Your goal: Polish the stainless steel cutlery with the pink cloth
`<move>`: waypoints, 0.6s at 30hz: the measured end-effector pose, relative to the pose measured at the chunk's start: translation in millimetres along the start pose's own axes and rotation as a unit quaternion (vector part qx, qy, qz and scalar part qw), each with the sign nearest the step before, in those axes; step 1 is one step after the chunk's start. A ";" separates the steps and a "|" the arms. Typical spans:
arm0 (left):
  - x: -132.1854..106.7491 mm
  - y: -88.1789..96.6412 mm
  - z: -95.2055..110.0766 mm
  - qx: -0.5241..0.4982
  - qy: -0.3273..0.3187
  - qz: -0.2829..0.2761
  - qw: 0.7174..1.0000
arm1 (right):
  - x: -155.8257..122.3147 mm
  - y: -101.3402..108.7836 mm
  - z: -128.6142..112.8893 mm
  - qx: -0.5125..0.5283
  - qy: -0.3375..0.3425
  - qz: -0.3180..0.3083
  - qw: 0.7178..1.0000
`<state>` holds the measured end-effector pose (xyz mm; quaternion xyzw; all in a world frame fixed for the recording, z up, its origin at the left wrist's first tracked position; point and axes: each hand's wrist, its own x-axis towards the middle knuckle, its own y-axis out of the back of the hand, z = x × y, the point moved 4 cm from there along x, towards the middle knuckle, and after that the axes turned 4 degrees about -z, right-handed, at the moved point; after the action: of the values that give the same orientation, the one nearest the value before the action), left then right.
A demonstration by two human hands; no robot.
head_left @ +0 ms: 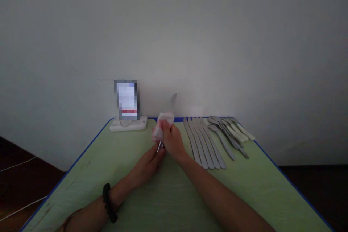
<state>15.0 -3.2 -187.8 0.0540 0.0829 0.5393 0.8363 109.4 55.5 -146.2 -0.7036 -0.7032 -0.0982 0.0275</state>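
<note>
My left hand is closed around the handle of a table knife, whose blade tip points up and away toward the wall. In my right hand is a white and pink cloth, folded around the knife's middle just above my left hand. A short shiny piece of the handle shows between the two hands; the cloth hides the rest. To the right of my right hand, several table knives lie side by side on the green table.
Right of the knives lie several metal spoons and some white-handled cutlery, partly overlapping. At the back left, a lit phone stands upright on a white power strip. A wall rises behind the table's blue edge.
</note>
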 end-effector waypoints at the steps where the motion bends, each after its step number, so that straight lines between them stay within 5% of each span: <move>1: -0.2 0.3 1.2 0.009 -0.001 -0.010 1.000 | 1.3 0.7 0.1 0.015 -0.003 0.000 1.000; 11: -10.8 -2.9 19.7 0.089 0.006 -0.119 0.989 | 40.9 72.9 -22.0 0.246 0.007 0.126 0.961; 18: -2.7 1.1 11.4 0.021 0.009 -0.097 0.995 | 20.8 40.9 -11.4 0.110 -0.007 0.083 0.990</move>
<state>15.2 -5.3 -176.1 0.0584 0.1060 0.4539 0.8828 148.8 73.5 -127.3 -0.7531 -0.6488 -0.0130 0.1083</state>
